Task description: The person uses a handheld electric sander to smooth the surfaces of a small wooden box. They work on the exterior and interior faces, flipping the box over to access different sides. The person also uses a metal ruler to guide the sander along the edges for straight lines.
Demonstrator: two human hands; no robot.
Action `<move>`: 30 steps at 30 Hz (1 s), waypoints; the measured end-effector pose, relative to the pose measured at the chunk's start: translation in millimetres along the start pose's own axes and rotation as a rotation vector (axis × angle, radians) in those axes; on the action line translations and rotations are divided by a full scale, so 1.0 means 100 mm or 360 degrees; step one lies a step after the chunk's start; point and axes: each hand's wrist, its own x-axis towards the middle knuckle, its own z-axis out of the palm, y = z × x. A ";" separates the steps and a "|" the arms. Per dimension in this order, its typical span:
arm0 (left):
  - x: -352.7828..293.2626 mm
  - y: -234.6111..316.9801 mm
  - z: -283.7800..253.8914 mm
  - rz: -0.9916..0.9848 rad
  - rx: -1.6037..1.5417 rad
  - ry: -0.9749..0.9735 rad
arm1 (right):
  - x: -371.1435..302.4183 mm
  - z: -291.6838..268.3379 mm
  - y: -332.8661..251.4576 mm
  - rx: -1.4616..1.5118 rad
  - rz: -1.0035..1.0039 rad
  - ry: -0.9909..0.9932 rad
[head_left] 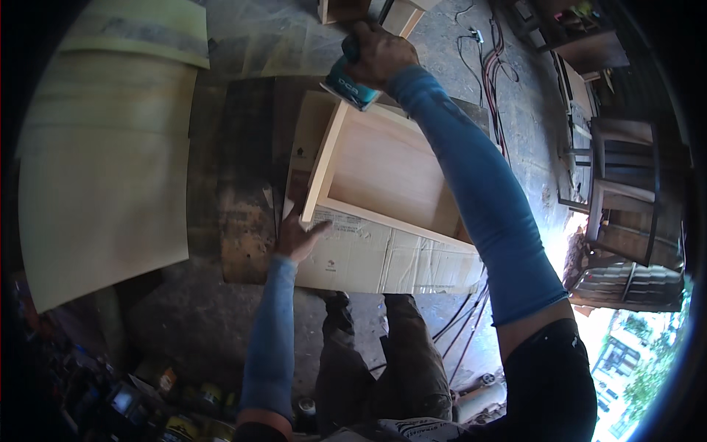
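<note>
Head view: right hand (379, 53) is closed around a teal power tool (347, 82), set against the far corner of an open wooden box (383, 173). Left hand (298, 234), fingers spread flat, presses the box's near corner. The box rests on cardboard (383, 258) over a dark workbench (247, 184).

Dim interior, lower-right daylight glare (fisheye-bent, dark rim)

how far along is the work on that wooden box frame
Done: the pale wooden frame is already joined and lies on flattened cardboard. In hand: the right hand presses a teal power tool on the far corner while the left hand steadies the near corner. Left: cannot tell; the other edges look alike.
</note>
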 end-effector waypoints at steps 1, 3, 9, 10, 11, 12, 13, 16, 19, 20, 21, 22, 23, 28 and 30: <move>0.03 0.00 0.03 0.0046 0.0073 0.0154 | -0.14 0.05 -0.13 -0.0021 -0.0059 -0.0096; 0.09 -0.04 0.11 0.0146 0.0219 0.0463 | -0.64 -0.05 -0.58 0.0080 -0.0218 -0.0136; 0.18 -1.18 0.15 0.0825 0.0781 0.0750 | -1.82 -0.52 -1.79 0.0478 -0.0304 -0.0471; 0.22 -1.34 0.25 0.0671 0.0315 0.0759 | -1.89 -0.63 -1.91 0.0435 -0.0301 -0.0742; 0.26 -1.34 0.31 0.0517 -0.0144 0.0739 | -1.91 -0.67 -1.91 0.0384 -0.0328 -0.0740; 0.28 -1.34 0.34 0.0350 -0.0594 0.0710 | -1.90 -0.69 -1.91 0.0339 -0.0361 -0.0739; 0.27 -1.36 0.32 0.0265 -0.0549 0.0658 | -1.83 -0.66 -1.85 0.0333 -0.0318 -0.0643; 0.15 -0.23 0.17 0.0226 0.0550 0.0344 | -1.39 -0.44 -1.24 0.0218 -0.0159 -0.0387; 0.10 -0.25 0.08 0.0222 0.0455 0.0403 | -0.65 -0.16 -0.73 0.0158 -0.0237 -0.0335; 0.12 -0.24 0.07 0.0253 0.0448 0.0402 | -0.41 -0.18 -0.60 0.0081 -0.0149 -0.0407; 0.14 -0.25 0.08 0.0271 0.0402 0.0420 | -0.18 -0.22 -0.49 0.0003 -0.0061 -0.0477; 0.17 -0.29 0.11 0.0289 0.0357 0.0430 | 0.00 -0.16 -0.29 -0.0021 -0.0018 -0.0396; 0.21 -0.30 0.16 0.0313 0.0301 0.0430 | 0.15 -0.09 -0.05 -0.0059 0.0031 -0.0315; 0.13 -0.19 0.12 0.0242 0.0162 0.0434 | -0.18 -0.16 -0.43 0.0009 -0.0150 -0.0547; 0.11 -0.26 0.09 0.0209 0.0089 0.0400 | -0.50 -0.21 -0.70 0.0113 -0.0319 -0.0515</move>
